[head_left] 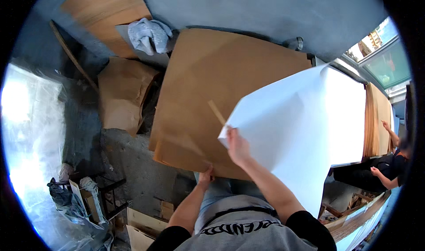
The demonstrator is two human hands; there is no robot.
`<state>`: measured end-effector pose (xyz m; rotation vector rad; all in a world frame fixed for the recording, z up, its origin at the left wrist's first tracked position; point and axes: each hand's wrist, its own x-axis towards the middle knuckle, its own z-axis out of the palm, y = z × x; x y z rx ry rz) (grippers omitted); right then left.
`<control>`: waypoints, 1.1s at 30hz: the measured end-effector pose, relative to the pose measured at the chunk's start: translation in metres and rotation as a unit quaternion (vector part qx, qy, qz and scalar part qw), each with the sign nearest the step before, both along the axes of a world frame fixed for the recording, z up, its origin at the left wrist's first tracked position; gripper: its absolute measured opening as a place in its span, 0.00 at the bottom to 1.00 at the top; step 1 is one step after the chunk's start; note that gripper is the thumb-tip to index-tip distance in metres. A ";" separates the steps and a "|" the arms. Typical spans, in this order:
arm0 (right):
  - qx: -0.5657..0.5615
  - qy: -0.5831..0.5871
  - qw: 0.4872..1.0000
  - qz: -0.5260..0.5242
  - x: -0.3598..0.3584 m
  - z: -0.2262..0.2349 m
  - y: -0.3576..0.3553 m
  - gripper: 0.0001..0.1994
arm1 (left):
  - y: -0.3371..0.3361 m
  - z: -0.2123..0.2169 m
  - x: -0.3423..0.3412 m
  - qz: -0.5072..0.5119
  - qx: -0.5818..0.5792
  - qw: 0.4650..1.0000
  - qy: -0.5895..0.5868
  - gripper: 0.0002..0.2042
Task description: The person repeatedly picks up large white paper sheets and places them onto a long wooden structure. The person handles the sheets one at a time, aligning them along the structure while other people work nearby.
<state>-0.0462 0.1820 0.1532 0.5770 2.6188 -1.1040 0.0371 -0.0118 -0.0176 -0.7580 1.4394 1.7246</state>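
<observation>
**At two grips, stiff brown and supple white**

At the near edge of the brown stack [212, 74], the left hand [205, 176] touches the sheets; whether it pinches them cannot be told. Ahead and left of the right grip juts a thin pale strip [217, 112]. The right hand [238, 145] is closed on a corner of the white sheet [287, 122], which spreads rightward from that grip, bowed. It looks light, smooth, bendy, easily creased; corners and edges seem the best holds, with a second one well along from the first.

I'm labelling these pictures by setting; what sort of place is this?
Likely a workshop handling large sheets: brown sheets lie piled, the right hand holds a white sheet by its edge, and a co-worker is beside another stack.
</observation>
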 end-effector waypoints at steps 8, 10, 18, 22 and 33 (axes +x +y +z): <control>-0.033 0.079 0.964 0.253 0.001 -0.079 -0.131 0.19 | -0.001 -0.033 0.003 -0.069 0.062 0.995 -0.040 0.16; -0.011 0.055 0.961 0.269 0.005 -0.089 -0.146 0.18 | 0.002 -0.031 0.000 -0.050 0.080 0.994 -0.049 0.16; -0.048 0.081 0.942 0.322 0.017 -0.075 -0.138 0.10 | -0.009 -0.029 -0.004 0.021 0.104 0.990 -0.089 0.15; -0.090 -0.003 0.949 0.302 0.055 -0.059 -0.096 0.09 | -0.013 -0.027 0.001 0.051 0.107 0.988 -0.103 0.15; -0.159 -0.199 0.934 -0.253 0.257 -0.025 0.090 0.16 | -0.022 -0.032 -0.001 0.061 0.082 0.990 -0.093 0.15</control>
